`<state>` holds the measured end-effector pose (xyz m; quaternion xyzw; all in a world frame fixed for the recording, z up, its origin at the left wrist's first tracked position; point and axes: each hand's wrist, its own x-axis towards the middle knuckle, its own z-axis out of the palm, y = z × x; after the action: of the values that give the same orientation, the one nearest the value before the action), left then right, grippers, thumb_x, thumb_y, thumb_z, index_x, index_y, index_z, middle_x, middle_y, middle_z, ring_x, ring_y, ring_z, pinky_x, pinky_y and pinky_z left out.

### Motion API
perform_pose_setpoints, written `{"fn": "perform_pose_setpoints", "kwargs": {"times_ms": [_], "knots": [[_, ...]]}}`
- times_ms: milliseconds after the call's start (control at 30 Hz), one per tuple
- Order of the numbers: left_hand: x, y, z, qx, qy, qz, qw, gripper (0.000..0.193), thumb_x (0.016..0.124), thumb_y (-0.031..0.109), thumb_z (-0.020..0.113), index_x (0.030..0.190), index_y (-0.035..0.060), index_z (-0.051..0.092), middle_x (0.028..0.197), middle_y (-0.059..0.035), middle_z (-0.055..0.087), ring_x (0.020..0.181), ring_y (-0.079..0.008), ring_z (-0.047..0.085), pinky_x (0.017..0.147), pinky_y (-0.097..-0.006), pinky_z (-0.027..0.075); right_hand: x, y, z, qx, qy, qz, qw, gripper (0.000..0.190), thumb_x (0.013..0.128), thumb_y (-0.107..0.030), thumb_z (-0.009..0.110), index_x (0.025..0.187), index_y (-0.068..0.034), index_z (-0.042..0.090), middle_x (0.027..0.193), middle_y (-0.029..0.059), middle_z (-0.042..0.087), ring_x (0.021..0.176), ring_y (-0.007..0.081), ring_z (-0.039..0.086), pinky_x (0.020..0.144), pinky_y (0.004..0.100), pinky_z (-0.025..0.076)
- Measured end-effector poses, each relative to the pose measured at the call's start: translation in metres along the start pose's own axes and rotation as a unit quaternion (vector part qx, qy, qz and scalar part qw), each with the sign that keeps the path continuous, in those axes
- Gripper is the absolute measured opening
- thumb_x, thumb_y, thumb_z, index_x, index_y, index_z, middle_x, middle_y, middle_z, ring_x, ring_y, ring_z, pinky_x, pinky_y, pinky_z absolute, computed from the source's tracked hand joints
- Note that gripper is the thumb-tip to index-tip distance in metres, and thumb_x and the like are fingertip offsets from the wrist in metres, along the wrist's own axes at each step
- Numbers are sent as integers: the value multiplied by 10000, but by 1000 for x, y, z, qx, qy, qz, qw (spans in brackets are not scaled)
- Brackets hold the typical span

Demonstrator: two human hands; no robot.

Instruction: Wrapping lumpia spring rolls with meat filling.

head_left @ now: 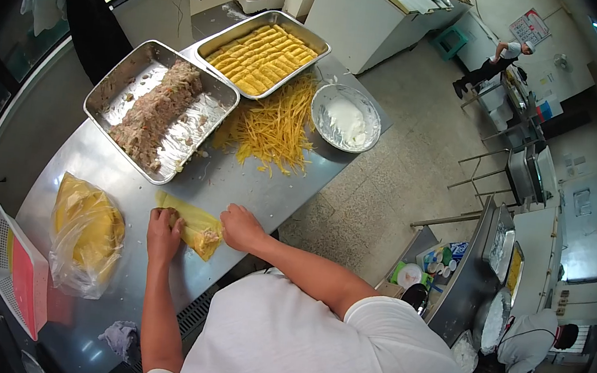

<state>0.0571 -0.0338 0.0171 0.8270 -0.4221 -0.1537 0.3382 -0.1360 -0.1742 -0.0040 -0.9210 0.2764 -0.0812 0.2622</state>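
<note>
A thin yellow wrapper sheet (185, 212) lies on the steel table in front of me, with a small portion of meat filling (208, 236) at its near end. My left hand (163, 232) pinches the sheet's left edge between thumb and fingers. On the opposite side, my right hand (241, 228) is curled at the right edge beside the filling; its fingertips are partly hidden. Beyond the hands, a metal tray (153, 176) holds a long mound of minced meat filling (155, 112). A plastic bag of yellow wrapper sheets (88, 229) rests left of my left hand.
Behind stands a tray of yellow rolls (262, 59), beside yellow strips (278, 123) and a bowl of white paste (346, 118). A plastic basket (18, 270) and a crumpled cloth (121, 338) are at left. Two other people (494, 65) (529, 342) are across the room.
</note>
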Motion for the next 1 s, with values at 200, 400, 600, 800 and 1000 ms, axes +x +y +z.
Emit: {"fn": "perform_pose_setpoints", "kwargs": {"times_ms": [200,400,600,800,1000], "knots": [[-15,0,25,-200,-165,-89,962,243,1015,140,639,1219,9,656,966,-28,684,803,-92,605,733,-263,505,-2,-12,-17,303,-12,99,948,101,812,-42,651,902,-11,617,839,165,644,831,360,653,738,431,527],[-12,26,35,-284,-112,-170,937,395,1008,139,648,1385,57,560,869,-24,640,739,-94,571,665,-259,478,-12,-28,-7,310,72,-81,945,50,832,13,588,853,-31,598,805,132,634,801,365,640,736,439,527],[-15,25,32,-199,-66,-137,968,558,864,44,715,1403,81,577,808,-45,630,712,-120,572,656,-300,487,-13,-30,-19,317,-16,-207,925,91,834,-11,648,919,-44,648,920,132,654,866,349,644,784,433,530],[-21,-4,27,-259,-111,-89,955,546,847,5,682,1383,56,593,915,-89,650,799,-165,630,738,-301,526,9,-7,-14,208,84,-232,946,104,818,-55,673,921,-42,678,958,148,672,920,352,648,836,443,540],[-14,-24,23,-130,-121,-19,984,415,833,189,760,1207,25,687,1159,-174,665,1068,-318,651,960,-407,520,9,-6,14,111,-28,-342,933,83,854,-94,624,911,-43,653,967,143,658,949,344,632,859,460,530]]}}
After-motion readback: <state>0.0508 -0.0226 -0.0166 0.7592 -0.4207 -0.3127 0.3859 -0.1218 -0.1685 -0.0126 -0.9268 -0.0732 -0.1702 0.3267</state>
